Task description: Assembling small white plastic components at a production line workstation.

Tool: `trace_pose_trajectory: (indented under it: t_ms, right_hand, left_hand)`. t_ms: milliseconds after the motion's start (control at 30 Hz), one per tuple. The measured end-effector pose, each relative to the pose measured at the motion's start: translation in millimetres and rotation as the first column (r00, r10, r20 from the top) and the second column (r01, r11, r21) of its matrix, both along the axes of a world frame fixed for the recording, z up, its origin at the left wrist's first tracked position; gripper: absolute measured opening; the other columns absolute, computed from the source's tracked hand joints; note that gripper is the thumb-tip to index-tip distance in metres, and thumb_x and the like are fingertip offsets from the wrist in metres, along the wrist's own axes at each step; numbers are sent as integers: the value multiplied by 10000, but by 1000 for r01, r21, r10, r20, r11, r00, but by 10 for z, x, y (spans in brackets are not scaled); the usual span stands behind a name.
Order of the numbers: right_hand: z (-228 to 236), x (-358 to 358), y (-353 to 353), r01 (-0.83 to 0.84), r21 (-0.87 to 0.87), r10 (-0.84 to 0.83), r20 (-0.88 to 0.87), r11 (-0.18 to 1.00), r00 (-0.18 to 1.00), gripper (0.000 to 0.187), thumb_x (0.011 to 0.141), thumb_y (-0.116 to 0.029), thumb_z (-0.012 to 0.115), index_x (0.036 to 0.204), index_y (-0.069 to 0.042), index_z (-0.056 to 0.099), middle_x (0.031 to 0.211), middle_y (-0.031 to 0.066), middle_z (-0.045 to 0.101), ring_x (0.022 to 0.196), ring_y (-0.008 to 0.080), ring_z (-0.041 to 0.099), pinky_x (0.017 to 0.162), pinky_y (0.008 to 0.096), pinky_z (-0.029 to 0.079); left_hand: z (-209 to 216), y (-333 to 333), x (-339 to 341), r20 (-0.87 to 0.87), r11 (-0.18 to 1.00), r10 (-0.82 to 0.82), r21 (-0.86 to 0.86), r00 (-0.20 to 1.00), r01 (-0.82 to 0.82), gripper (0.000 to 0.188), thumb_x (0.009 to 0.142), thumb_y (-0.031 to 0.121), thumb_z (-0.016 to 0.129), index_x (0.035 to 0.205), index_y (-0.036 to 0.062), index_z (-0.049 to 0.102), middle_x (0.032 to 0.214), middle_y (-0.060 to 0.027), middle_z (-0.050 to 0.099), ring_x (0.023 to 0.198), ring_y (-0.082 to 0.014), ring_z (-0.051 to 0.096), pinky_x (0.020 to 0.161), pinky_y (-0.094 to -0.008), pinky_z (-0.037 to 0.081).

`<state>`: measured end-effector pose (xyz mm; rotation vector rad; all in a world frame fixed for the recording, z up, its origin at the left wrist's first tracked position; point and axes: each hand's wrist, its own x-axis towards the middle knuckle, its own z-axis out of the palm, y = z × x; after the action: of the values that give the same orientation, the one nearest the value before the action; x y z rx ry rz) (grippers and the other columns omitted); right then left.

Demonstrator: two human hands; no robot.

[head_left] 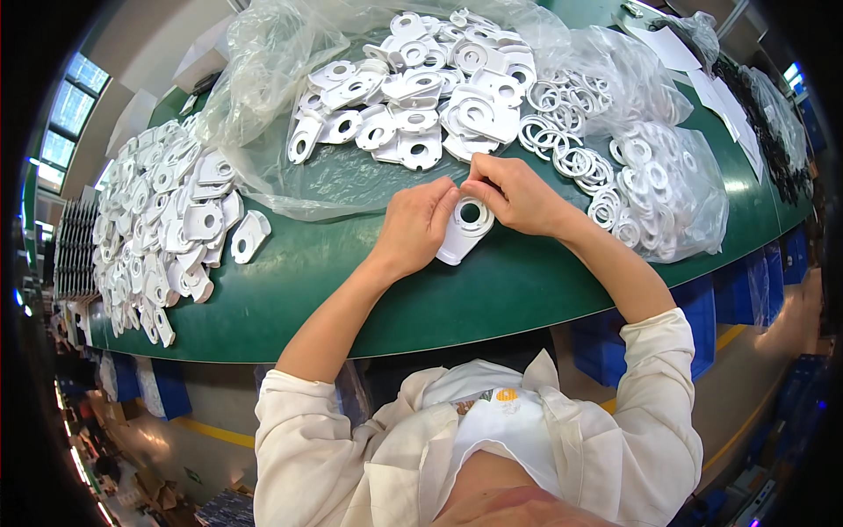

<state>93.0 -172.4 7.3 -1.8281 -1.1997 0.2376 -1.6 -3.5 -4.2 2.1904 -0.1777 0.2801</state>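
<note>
Between my two hands is a white plastic part (454, 245) with a round hole, held over the green table. My left hand (414, 221) closes on its left edge, thumb and fingers pressed together. My right hand (518, 195) pinches at its upper right, by the ring around the hole; whether a separate ring sits there I cannot make out. Beyond my hands, a heap of similar white plastic parts (417, 88) lies on a clear plastic bag (334, 189). Loose white rings (575, 162) lie to the right of that heap.
A second pile of white parts (162, 220) covers the table's left side, with stacked dark trays (75, 250) beyond it. A clear bag of white rings (676, 193) lies at the right. Paper sheets (724, 105) rest at the far right. Blue bins (597, 347) stand below the table edge.
</note>
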Motion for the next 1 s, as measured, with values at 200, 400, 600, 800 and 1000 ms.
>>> trace_pose_trajectory:
  t_ms: [200, 400, 600, 800, 1000]
  right_hand:
    - [67, -11, -1, -19, 64, 22, -53, 998, 998, 165, 897, -100, 601, 805, 8, 516, 670, 84, 550, 581, 169, 478, 556, 294, 393]
    - [34, 10, -12, -142, 52, 151, -317, 989, 936, 180, 887, -115, 632, 778, 5, 551, 675, 50, 581, 591, 100, 477, 553, 270, 389]
    - [40, -48, 9, -60, -15, 57, -159, 998, 986, 194, 873, -127, 650, 777, 8, 549, 657, 41, 563, 598, 78, 467, 543, 245, 368]
    - [-59, 90, 68, 115, 156, -16, -527, 981, 849, 262, 980, -217, 489, 960, -2, 637, 775, -16, 600, 661, 46, 498, 617, 200, 417]
    - [-102, 56, 75, 218, 173, -65, -620, 961, 782, 256, 938, -215, 596, 1040, 17, 633, 875, -16, 624, 774, 30, 522, 696, 196, 429]
  left_hand:
    - [-10, -44, -47, -70, 940, 69, -329, 995, -88, 495, 1009, 339, 355, 777, -29, 590, 600, -111, 552, 544, -212, 499, 542, -355, 376]
    - [91, 57, -43, -205, 918, -16, -391, 979, -66, 747, 1013, 471, 211, 669, -34, 638, 551, -69, 551, 528, -156, 470, 533, -306, 367]
    - [51, 1, -31, -198, 943, 71, -307, 978, -131, 700, 1011, 454, 268, 662, -23, 642, 548, -71, 552, 524, -165, 466, 535, -319, 370]
    - [9, -12, 67, -161, 923, 132, -341, 978, -181, 427, 995, 300, 448, 724, -6, 573, 589, -26, 526, 543, -99, 420, 500, -302, 339]
    - [-56, -41, 84, -144, 767, 134, -611, 980, -194, 255, 1009, 236, 419, 928, 11, 508, 798, -44, 581, 665, -92, 549, 559, -249, 439]
